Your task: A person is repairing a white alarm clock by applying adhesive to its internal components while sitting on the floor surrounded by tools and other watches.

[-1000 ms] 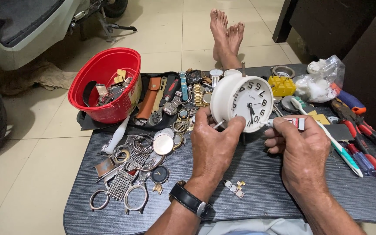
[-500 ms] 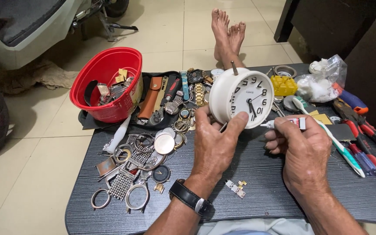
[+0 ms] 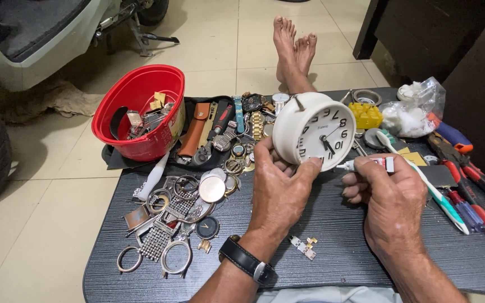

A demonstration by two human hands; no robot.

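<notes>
Low black table (image 3: 343, 247), red basket (image 3: 141, 112), watch cases (image 3: 186, 207), small metal link (image 3: 304, 247), toothbrush (image 3: 422, 179), red-handled pliers (image 3: 478, 179)

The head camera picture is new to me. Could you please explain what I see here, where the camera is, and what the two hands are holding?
The camera sits on a person's head and looks down at their own hands over a dark table. The left hand holds a round white alarm clock, tilted. The right hand holds a small tube, its nozzle pointed at the clock's lower edge. On the table lie watch parts and straps, a red bowl of small pieces, a toothbrush and red-handled tools. The person's bare feet rest on the floor beyond.
</notes>
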